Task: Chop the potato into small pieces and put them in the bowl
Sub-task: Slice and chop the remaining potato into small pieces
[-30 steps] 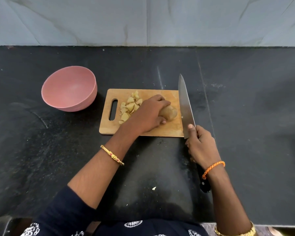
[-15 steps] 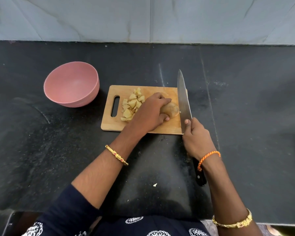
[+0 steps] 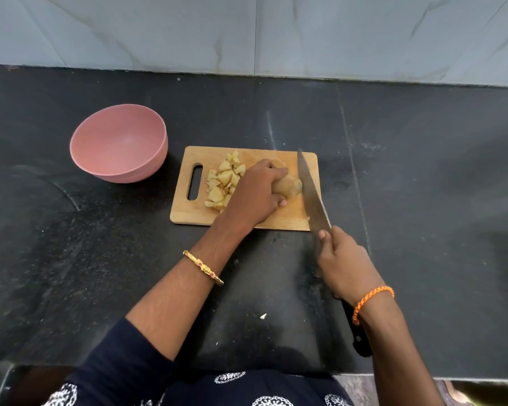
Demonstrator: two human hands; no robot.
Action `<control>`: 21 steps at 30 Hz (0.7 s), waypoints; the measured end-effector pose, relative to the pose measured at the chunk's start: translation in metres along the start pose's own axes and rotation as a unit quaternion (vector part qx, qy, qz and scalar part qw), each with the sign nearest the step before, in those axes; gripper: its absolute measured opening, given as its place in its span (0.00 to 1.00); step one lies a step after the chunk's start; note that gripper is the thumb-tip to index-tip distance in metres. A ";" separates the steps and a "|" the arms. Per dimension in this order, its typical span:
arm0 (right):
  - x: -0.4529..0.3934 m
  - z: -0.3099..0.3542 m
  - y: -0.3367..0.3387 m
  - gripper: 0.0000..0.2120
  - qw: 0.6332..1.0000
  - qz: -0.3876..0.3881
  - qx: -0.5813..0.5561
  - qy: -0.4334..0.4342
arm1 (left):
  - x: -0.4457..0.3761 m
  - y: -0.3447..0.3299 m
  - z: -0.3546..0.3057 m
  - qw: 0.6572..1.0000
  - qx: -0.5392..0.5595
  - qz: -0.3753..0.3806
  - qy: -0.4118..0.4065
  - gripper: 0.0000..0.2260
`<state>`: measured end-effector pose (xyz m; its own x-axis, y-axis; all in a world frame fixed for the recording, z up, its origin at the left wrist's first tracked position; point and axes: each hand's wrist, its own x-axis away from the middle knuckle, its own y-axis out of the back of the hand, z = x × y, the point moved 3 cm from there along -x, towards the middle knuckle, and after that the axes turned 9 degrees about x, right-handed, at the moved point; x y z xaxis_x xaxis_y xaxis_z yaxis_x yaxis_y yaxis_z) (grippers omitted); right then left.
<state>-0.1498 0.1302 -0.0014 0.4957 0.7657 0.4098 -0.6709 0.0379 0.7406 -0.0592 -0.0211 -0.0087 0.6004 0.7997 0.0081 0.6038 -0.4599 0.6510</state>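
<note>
The potato (image 3: pixel 288 186) is held down on the wooden cutting board (image 3: pixel 247 212) by the left hand (image 3: pixel 254 197), whose fingers are curled over its top with the thumb tucked against its near side. A knife (image 3: pixel 313 197) is gripped by the right hand (image 3: pixel 346 265), the fingers wrapped around the handle; the blade lies just at 3 o'clock of the potato, its tip pointing toward 12 o'clock. Whether the edge is already touching the potato cannot be told from this angle. A heap of cut potato pieces (image 3: pixel 223 183) rests on the board at 9 o'clock of the left hand. The pink bowl (image 3: pixel 119 142) stands on the dark table (image 3: pixel 423 200) at about 10 o'clock of the board, close beside it, with nothing seen inside.
</note>
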 end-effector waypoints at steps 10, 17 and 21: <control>-0.031 0.018 0.007 0.14 0.999 -0.025 -0.012 0.032 | -0.004 0.002 0.000 1.000 -0.013 0.011 0.022 0.28; -0.033 0.028 0.008 0.09 0.999 0.003 0.045 0.008 | -0.005 0.003 -0.001 1.000 -0.013 0.005 0.017 0.28; -0.028 0.023 -0.006 0.12 0.995 0.035 0.090 -0.022 | -0.004 0.002 -0.001 1.000 -0.009 -0.003 0.007 0.27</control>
<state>-0.1465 0.0938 -0.0051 0.4774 0.7337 0.4835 -0.5975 -0.1325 0.7909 -0.0603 -0.0247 -0.0066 0.5887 0.8082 0.0152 0.5980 -0.4481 0.6645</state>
